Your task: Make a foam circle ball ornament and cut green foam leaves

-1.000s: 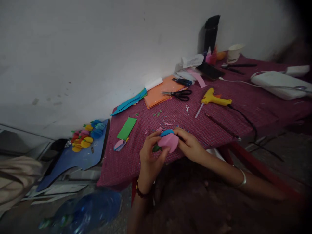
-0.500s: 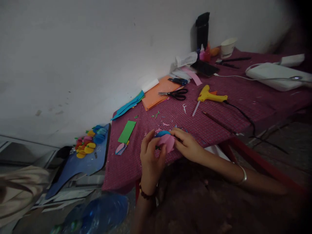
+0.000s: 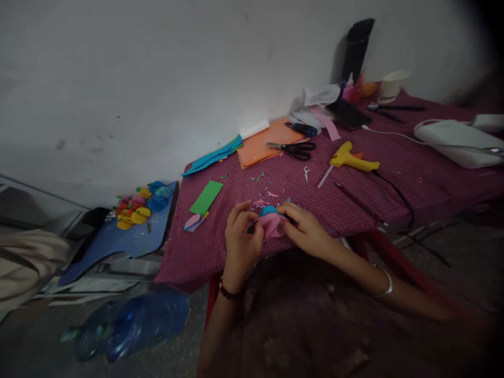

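Observation:
Both my hands hold a small pink and blue paper craft piece [image 3: 270,220] over the near edge of a table with a maroon checked cloth [image 3: 354,189]. My left hand [image 3: 240,244] pinches its left side with curled fingers. My right hand [image 3: 305,231] grips its right side, fingers closed on it. A green bit shows under the piece by my left thumb.
On the cloth lie a green paper strip [image 3: 206,197], blue paper [image 3: 214,156], orange sheets [image 3: 262,145], black scissors [image 3: 293,149], a yellow glue gun [image 3: 350,159] with its cord, a white box [image 3: 459,136], a cup [image 3: 391,84]. A blue board with paper flowers [image 3: 137,210] leans left of the table.
The pink piece has been folded smaller between my hands, and my fingers have closed tighter round it. The camera view shifted slightly; the table items stayed put.

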`<control>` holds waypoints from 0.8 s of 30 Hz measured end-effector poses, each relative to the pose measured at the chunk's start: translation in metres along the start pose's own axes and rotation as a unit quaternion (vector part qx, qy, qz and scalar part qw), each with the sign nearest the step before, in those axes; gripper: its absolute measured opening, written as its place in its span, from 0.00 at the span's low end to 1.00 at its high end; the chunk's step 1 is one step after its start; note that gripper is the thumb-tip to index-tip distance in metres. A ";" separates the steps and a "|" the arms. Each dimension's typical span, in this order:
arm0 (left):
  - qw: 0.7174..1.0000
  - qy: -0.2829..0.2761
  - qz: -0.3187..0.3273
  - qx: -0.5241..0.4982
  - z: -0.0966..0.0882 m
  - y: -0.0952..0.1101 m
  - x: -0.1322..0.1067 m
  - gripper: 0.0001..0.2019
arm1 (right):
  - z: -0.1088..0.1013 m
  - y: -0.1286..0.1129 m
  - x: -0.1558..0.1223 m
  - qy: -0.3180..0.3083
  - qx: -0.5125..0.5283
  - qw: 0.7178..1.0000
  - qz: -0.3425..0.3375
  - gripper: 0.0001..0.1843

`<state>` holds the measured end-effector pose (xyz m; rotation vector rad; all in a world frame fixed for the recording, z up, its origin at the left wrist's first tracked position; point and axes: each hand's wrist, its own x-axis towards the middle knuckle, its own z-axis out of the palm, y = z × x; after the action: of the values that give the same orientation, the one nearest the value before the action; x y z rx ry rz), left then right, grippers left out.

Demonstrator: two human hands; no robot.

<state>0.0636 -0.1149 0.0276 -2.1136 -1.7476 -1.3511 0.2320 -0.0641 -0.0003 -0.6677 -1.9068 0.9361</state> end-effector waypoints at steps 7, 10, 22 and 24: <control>0.990 0.043 0.133 0.027 -0.005 -0.005 -0.008 0.10 | -0.022 -0.016 0.014 -0.111 0.053 0.992 0.013 0.14; 0.984 0.019 0.172 0.035 -0.005 -0.006 -0.010 0.12 | -0.024 -0.027 0.026 -0.102 0.024 0.993 0.045 0.12; 0.970 0.037 0.242 -0.006 -0.004 -0.001 -0.020 0.13 | -0.020 -0.008 0.053 -0.090 0.197 0.943 0.252 0.06; 0.974 0.038 0.224 -0.012 -0.002 -0.001 -0.021 0.13 | -0.019 -0.002 0.054 -0.069 0.218 0.932 0.280 0.06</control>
<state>0.0629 -0.1310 0.0147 -2.2479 -1.1307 -1.3007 0.2234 -0.0187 0.0329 -0.9074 -1.5548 1.7456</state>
